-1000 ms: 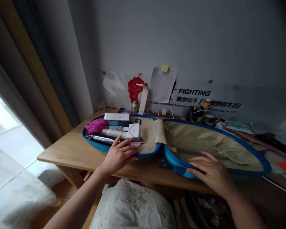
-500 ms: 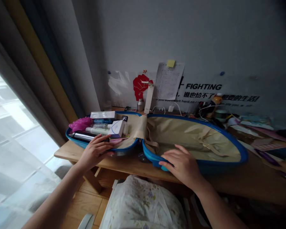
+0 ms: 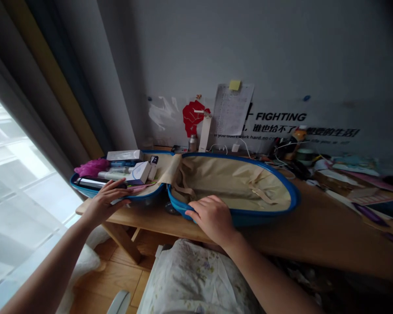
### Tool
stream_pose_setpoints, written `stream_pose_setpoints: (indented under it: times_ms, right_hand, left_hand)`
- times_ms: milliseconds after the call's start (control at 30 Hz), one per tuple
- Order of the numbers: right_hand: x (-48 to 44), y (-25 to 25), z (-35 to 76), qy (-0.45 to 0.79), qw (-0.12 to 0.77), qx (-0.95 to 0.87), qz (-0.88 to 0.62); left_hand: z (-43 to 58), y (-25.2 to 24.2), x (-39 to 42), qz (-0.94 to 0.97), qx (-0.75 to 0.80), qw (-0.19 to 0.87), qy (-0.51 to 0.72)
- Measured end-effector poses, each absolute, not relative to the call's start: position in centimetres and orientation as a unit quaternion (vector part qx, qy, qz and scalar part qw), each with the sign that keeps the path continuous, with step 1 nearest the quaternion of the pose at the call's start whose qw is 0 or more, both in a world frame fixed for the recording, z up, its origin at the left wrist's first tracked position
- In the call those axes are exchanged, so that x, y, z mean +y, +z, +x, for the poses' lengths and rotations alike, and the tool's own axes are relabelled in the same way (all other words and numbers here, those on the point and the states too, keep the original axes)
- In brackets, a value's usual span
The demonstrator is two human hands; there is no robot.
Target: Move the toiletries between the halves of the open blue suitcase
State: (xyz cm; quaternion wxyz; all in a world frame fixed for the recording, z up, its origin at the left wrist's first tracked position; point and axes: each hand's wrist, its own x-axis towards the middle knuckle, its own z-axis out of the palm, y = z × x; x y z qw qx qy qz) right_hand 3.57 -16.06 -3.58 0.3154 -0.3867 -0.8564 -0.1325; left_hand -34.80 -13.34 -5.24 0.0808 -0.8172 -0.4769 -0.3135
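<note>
A blue suitcase [image 3: 296, 198] with beige lining lies spread open in two halves on the wooden desk. My right hand [image 3: 214, 218] is closed over the front rim of the right half, where beige straps [image 3: 260, 192] lie on the lining. At the left half, my left hand [image 3: 106, 203] grips the near rim, its fingers reaching over the edge beside the packed items. In that half are a pink bath puff [image 3: 91, 167], a long white box [image 3: 124, 155], a smaller white box [image 3: 139, 173], a dark shiny cylinder [image 3: 91, 182] and pale tubes.
The wooden desk [image 3: 314, 226] carries papers and clutter [image 3: 356, 174] at the right. A small silver bottle [image 3: 192, 143], a white upright lamp [image 3: 205, 133] and cables stand behind the suitcase by the wall. A curtain [image 3: 49, 87] and window are at the left.
The suitcase has slid left along the desk, its left end now past the desk's edge. Both my hands moved left with it, and my right hand closed on the rim.
</note>
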Motion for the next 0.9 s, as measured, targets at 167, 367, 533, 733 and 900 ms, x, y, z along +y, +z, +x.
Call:
stream_pose_setpoints:
  times_ms: [167,367,533,733,900]
  right_hand:
    - [-16.4,-3.5,6.4,-0.167,0.377,-0.837,-0.361]
    - [-15.2,-4.9,17.6,-0.238,0.434,-0.766,-0.411]
    - [-13.2,-7.6,23.9,-0.205,0.518,-0.712,-0.427]
    - [-12.4,-9.9,24.5,-0.202,0.586,-0.661,-0.422]
    - [-13.0,-10.0,23.9,-0.199,0.588,-0.657,-0.427]
  left_hand:
    - [-35.0,-5.3,-13.2,-0.814,-0.495,0.075,-0.295]
    - [-34.4,-4.4,-13.9,-0.814,-0.508,0.049,-0.277]
    - [-33.4,-2.6,-14.0,-0.791,-0.526,0.022,-0.312]
    - [-30.5,0.8,-11.0,-0.683,-0.684,0.06,-0.25]
    - [-30.0,1.2,-6.8,-0.665,-0.74,0.04,-0.092]
